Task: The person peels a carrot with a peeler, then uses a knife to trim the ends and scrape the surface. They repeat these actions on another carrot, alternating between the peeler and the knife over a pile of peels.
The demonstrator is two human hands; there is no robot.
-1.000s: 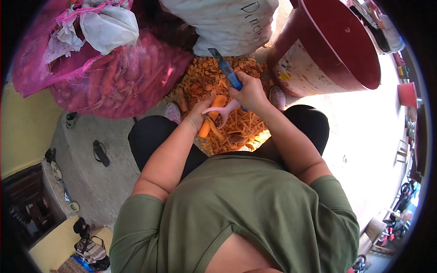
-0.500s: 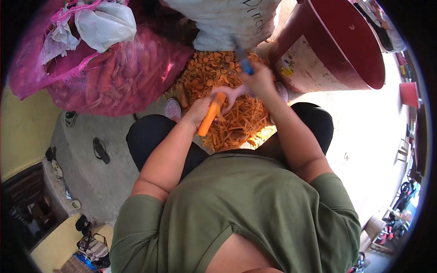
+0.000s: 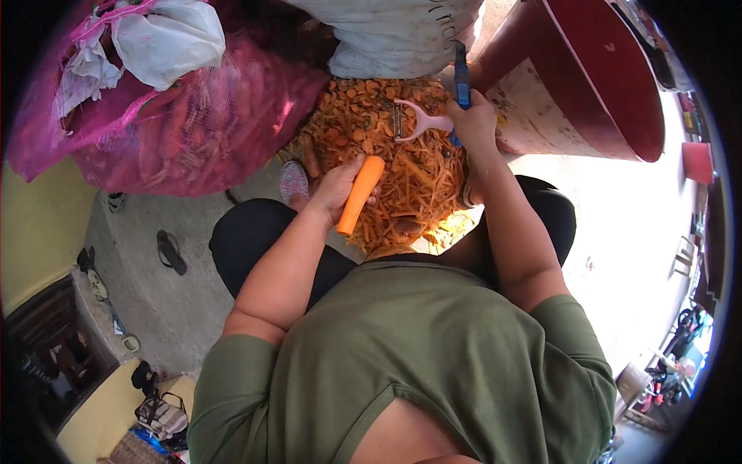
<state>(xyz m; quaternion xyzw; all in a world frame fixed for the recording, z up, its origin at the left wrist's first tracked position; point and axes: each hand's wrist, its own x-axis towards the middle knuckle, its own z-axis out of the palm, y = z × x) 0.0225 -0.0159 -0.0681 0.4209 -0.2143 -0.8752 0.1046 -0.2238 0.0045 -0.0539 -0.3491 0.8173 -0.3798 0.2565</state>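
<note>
You look to be between peeling strokes. Your left hand [image 3: 334, 188] grips a carrot [image 3: 357, 199] around its upper half. Its smooth orange length slants down toward your lap, over the near edge of the heap of peelings [image 3: 413, 182] on the floor. Your right hand [image 3: 473, 124] is clenched around a pink Y-peeler [image 3: 421, 121] together with a blue-handled knife [image 3: 461, 77]. It is held out over the heap, well apart from the carrot and near the red tub [image 3: 587, 85]. A fresh stroke calls for setting the peeler blade on the carrot's top end and turning any unpeeled side upward.
</note>
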